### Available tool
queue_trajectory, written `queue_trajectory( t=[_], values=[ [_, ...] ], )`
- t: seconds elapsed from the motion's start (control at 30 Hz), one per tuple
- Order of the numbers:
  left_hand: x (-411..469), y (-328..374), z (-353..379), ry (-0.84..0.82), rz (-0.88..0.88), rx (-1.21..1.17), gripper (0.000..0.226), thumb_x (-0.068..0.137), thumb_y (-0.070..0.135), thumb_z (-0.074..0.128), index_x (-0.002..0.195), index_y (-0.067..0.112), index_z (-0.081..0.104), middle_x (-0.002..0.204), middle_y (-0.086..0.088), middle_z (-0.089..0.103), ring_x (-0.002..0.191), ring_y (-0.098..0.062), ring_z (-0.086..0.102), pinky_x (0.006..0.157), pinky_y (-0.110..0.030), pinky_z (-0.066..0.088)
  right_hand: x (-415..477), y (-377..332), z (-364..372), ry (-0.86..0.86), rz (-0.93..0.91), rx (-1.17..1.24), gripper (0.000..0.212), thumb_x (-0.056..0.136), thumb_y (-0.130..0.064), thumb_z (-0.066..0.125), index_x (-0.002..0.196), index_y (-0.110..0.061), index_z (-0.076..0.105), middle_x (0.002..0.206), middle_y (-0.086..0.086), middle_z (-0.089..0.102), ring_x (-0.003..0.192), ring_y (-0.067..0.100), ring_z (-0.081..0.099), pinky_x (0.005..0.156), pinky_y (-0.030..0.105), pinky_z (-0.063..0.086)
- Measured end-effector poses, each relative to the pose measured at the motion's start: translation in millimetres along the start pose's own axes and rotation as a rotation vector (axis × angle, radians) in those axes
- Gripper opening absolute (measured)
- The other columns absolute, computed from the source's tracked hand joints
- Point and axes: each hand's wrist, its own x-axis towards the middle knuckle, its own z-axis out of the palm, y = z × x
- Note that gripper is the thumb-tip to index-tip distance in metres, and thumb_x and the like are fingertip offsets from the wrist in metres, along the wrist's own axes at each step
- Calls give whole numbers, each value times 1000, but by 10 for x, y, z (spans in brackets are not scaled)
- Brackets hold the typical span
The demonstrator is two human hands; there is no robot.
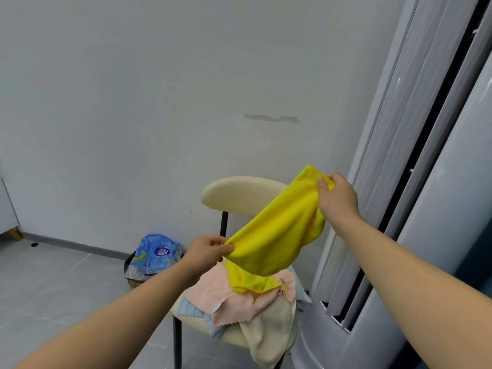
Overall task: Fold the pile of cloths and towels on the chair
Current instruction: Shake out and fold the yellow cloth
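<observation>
I saw the chair seat mostly hidden under soft, crumpled towels; left hand and right hand each pinched the smooth yellow cloth taut.

Two bare arms, both uncovered as far as visible. Left forearm runs from the 7 o'clock edge, skin bare all the way to the left hand. Right forearm runs from 4 o'clock, likewise bare to the right hand. Right thumbnail short, plain
</observation>
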Motion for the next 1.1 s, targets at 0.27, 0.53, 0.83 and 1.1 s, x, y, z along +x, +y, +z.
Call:
queue_trajectory(
  t=[0.27,0.53,0.83,1.1],
  values=[
    [61,-40,10,-3,-271,-304,16,93,6,65,108,3,70,105,-21,71,91,-28,69,83,-36,59,-19,-1,14,-8,-5,4,24,102,-35,49,112,-16,59,103,4,62,95,25,56,79,33,42],
    [133,-15,-79,9,-365,-883,25,96,-2,47,111,4,66,106,-17,67,101,-27,63,96,-37,47,-12,21,4,2,-15,15,23,102,-33,50,111,-15,59,100,4,61,95,25,56,78,32,41],
    [84,29,112,118,-435,-45,28,89,0,55,116,5,62,119,-13,62,94,-25,62,74,-33,47,-123,-148,55,-213,-207,14,19,98,-38,58,99,-20,65,91,-1,67,88,21,61,77,34,47],
    [109,985,344,-149,311,18,91,64,37,90,143,22,47,128,3,62,117,-10,60,97,-32,53,-319,-294,223,-461,-347,-150,17,95,-41,60,94,-25,65,88,-7,66,85,16,60,74,33,48]
  ],
)
